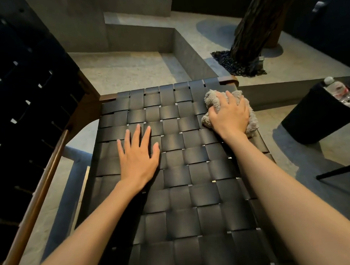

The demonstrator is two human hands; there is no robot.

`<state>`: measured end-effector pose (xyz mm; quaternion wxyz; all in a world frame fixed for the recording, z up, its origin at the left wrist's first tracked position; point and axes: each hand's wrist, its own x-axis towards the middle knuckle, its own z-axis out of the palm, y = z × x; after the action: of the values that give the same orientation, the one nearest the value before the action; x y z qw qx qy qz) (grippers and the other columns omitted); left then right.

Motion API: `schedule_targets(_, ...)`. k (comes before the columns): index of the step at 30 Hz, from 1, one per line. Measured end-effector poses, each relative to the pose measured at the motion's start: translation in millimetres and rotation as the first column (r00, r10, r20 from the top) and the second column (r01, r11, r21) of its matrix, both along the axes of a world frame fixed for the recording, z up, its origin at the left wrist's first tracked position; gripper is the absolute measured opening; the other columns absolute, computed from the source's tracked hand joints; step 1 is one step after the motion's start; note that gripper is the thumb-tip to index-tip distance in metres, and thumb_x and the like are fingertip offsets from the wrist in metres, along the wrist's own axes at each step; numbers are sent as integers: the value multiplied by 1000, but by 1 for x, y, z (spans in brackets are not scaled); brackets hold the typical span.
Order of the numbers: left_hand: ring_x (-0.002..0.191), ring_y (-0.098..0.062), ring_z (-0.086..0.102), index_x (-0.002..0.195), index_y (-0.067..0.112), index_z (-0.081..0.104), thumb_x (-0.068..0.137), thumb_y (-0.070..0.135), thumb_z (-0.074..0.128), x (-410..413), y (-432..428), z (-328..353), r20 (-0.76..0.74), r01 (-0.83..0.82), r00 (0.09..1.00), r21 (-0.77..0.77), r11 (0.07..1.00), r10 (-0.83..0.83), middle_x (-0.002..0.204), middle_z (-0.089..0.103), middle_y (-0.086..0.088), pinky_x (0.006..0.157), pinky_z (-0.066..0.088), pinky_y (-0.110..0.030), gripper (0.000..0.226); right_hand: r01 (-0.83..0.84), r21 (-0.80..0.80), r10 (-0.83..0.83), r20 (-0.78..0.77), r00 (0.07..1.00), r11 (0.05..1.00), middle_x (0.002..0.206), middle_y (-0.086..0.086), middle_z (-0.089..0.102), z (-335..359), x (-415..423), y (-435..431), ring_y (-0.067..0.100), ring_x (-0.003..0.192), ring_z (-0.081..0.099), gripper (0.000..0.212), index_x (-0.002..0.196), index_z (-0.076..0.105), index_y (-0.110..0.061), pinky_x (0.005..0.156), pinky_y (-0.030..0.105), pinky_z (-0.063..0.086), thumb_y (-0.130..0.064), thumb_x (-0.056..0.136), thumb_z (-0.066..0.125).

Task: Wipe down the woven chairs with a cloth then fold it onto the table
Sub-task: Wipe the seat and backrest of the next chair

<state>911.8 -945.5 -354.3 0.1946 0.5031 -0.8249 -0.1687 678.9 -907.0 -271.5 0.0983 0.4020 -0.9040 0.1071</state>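
Clutching a crumpled grey fluffy cloth (211, 99) in the right grip (228, 115), curling round the bunch and pressing it onto the far right corner of the black woven-strap chair seat (192, 171). Laying the left grip (138, 154) flat and released on the middle of the same seat, grasping nothing, likely bracing. Wiping close to the brown wooden frame corner (231, 79), so probably risking a slide off the edge towards the concrete floor (127, 72) if pushing further out. Possibly catching the fluffy pile in the small gaps between straps when dragging hard. Leaning weight through the flat palm, perhaps sagging the straps and missing dirt. Leaving the dark woven chair back (28, 98) at left for later wiping.
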Motion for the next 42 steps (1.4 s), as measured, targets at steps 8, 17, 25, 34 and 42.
schedule_targets(8,146,-27,3,149,12,20,98,32,35,-1,4,-4,-91,-106,990,-11,994,104,158,14,-8,117,1,-39,57,-417,126,415,42,909,900,159,-2,17,-35,94,-62,33,146,1,58,148,28,-32,119,46,4,-47,93,43)
schedule_targets(17,143,-37,10,149,19,25,97,26,37,-4,3,-6,6,-77,997,-65,995,78,155,18,-17,115,7,-48,54,-440,126,447,-30,894,889,158,-1,20,-24,70,-103,32,146,6,54,144,35,-34,119,46,4,-46,93,45)
schedule_targets(25,145,-34,5,150,22,23,97,28,36,-3,3,-9,-52,-73,996,-41,997,71,157,15,-13,116,3,-46,55,-63,8,64,-54,997,998,157,1,22,0,-5,-63,37,142,15,53,146,34,-24,117,46,11,-40,96,42)
schedule_targets(34,145,-13,7,148,29,25,100,37,34,44,-8,-4,-121,54,992,43,998,-49,157,17,3,115,5,-31,49,-318,139,315,42,948,938,159,-6,15,4,27,-66,39,144,2,51,146,31,-32,116,56,4,-38,96,42)
schedule_targets(42,144,-12,14,150,24,21,99,40,35,86,-5,-16,-162,-104,979,124,987,124,157,15,6,113,16,-31,55,-628,294,623,122,772,721,160,-7,2,-33,123,-125,36,145,-11,52,148,22,-40,113,62,-7,-44,98,38)
